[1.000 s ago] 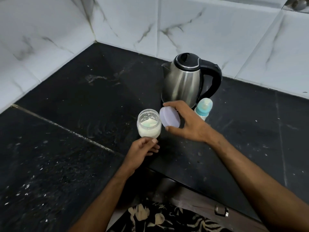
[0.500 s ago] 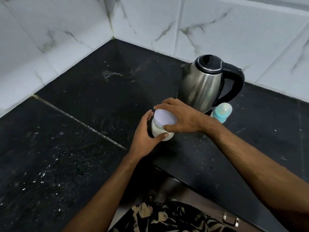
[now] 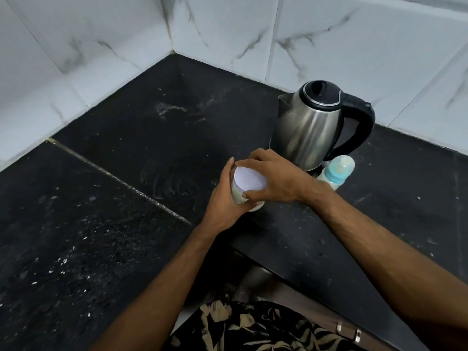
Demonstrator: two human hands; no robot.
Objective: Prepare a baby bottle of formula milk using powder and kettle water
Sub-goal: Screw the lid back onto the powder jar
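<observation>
Lavender round lid gripped by right hand; left hand holds jar.

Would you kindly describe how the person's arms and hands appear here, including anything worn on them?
Both arms are bare as far up as the head view shows, with no sleeves in frame. The left hand and the right hand wear no gloves, and no rings, watch or bracelets are visible. The only clothing in view is a dark garment with a pale leaf print at the bottom edge.

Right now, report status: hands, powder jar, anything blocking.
Left hand grips powder jar; right hand holds lid on top. Jar stands on counter. Kettle and baby bottle close behind, nothing blocking.
</observation>
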